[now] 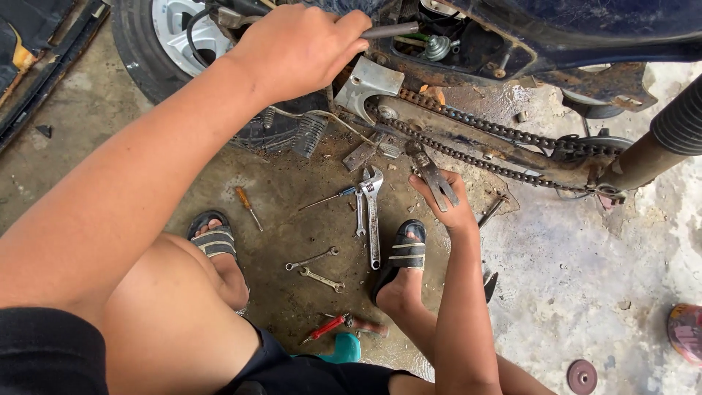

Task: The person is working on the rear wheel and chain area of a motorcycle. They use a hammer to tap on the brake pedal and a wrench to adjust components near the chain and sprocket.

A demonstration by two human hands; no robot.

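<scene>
My left hand point(296, 51) closed its fingers round a metal rod point(391, 30) at the motorcycle frame point(585, 33), steadying it. My right hand point(442, 201) held pliers point(433, 174) beside the drive chain point(475, 128); wrenches point(369, 212) lay within reach on the floor point(585, 256).

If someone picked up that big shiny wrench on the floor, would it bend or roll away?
The long silver adjustable metal wrench probably stays stiff, since it looks like solid metal. It likely feels heavy for its size. Its flat shape makes rolling unlikely, though the stained concrete floor suggests it might be greasy and slippery.
</scene>
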